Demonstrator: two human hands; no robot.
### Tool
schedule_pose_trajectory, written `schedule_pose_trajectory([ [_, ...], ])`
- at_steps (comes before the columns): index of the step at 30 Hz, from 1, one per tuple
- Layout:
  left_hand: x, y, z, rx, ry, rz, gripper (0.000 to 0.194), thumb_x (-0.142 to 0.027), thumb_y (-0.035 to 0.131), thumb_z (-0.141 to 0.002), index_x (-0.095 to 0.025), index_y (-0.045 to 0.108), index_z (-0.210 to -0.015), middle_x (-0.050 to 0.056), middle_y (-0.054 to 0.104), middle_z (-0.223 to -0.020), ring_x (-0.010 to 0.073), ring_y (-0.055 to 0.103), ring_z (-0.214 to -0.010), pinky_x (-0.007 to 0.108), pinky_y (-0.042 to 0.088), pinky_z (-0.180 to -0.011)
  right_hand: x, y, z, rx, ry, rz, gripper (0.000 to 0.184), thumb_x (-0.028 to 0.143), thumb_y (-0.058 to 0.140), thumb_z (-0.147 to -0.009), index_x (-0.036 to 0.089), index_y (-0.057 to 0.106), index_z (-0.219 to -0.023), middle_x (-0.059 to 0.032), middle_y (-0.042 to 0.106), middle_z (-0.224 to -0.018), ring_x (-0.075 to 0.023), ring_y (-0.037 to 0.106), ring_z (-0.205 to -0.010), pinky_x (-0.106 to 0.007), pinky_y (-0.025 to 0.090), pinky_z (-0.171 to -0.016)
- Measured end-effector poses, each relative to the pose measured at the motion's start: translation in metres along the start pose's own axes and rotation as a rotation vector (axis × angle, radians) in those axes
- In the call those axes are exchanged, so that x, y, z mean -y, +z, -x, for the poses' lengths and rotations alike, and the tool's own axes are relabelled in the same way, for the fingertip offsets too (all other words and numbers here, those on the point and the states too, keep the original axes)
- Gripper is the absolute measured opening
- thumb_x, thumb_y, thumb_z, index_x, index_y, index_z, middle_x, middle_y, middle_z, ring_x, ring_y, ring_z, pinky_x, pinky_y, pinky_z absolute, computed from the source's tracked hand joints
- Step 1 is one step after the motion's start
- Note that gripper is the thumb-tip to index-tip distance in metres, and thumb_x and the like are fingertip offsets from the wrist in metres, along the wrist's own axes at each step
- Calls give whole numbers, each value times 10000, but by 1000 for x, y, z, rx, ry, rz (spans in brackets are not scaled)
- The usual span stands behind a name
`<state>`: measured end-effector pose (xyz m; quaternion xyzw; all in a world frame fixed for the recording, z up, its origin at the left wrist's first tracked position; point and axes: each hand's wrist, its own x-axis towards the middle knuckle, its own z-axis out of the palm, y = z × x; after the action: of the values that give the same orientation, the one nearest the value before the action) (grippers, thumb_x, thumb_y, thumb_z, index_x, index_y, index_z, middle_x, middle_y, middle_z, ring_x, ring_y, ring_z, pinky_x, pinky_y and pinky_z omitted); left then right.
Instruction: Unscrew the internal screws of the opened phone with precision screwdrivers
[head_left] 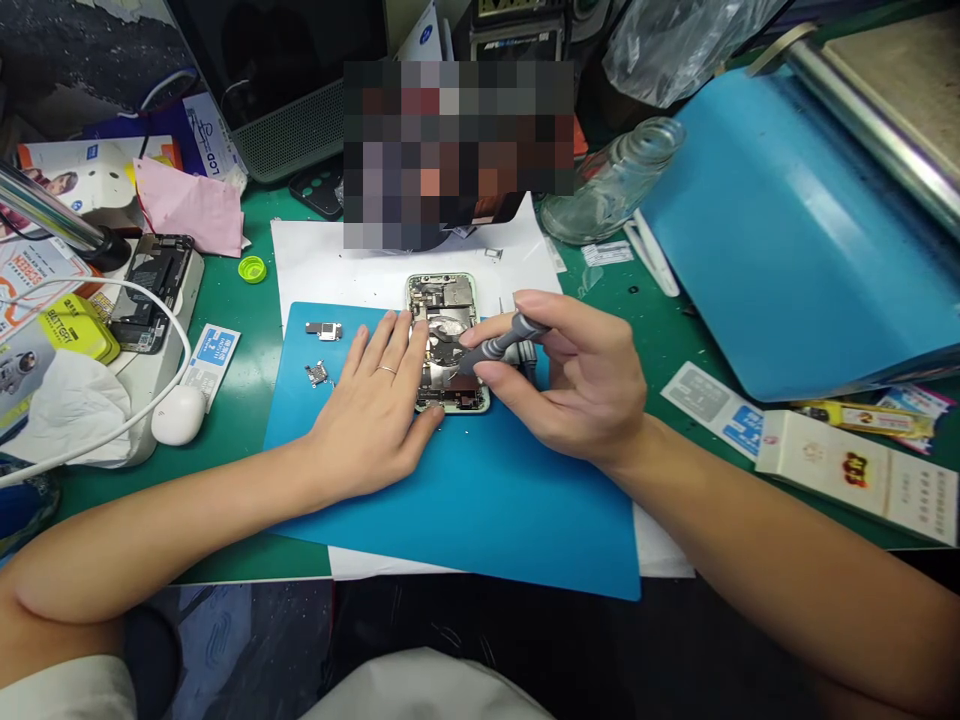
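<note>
An opened phone with a pale green frame lies face down on a blue work mat, its insides exposed. My left hand rests flat on the mat with fingers stretched out, its fingertips pressing the phone's left edge; a ring sits on one finger. My right hand pinches a grey screwdriver, whose tip points down and left into the middle of the phone. Two small removed parts lie on the mat left of my left hand.
A second opened phone lies on a white box at left, near a white cable and a white oval gadget. A glass bottle lies behind the mat; a large blue sheet curves up at right. Paper packets sit at the right edge.
</note>
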<state>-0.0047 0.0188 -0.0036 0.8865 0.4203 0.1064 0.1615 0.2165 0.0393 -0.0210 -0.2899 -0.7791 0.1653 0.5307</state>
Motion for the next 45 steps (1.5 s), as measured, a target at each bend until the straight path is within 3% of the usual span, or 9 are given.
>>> schedule_pose_trajectory([
  [17, 1, 1, 0, -21, -4, 14, 798, -469, 442, -1024, -74, 95, -1624, 268, 213, -1686, 402, 123, -1594, 644, 146, -1274, 0, 0, 2, 13, 24, 11, 701, 127, 739, -868, 326, 468, -1484, -64, 724, -1294, -248, 772, -1015, -390, 666, -864],
  [29, 0, 0, 0, -19, -6, 1, 786, -428, 462, -1014, -6, 145, -1597, 290, 236, -1670, 420, 149, -1585, 632, 168, -1276, 0, 9, 5, 76, -53, -4, 741, 105, 715, -885, 314, 389, -1517, -86, 740, -1273, -213, 778, -1015, -400, 657, -938],
  [34, -1, 1, 0, -16, -8, 3, 784, -432, 461, -1016, -8, 149, -1597, 292, 240, -1668, 415, 148, -1586, 630, 180, -1273, 1, 10, 6, 79, -88, 8, 767, 116, 721, -881, 331, 383, -1535, -74, 758, -1234, -218, 788, -959, -400, 671, -907],
  [45, -1, 3, 0, -18, -21, 21, 780, -428, 467, -1013, -78, 115, -1615, 263, 225, -1684, 380, 122, -1598, 618, 174, -1279, 7, 9, -2, 118, -116, -49, 808, 72, 730, -876, 316, 371, -1557, -70, 762, -1227, -219, 774, -1056, -378, 667, -921],
])
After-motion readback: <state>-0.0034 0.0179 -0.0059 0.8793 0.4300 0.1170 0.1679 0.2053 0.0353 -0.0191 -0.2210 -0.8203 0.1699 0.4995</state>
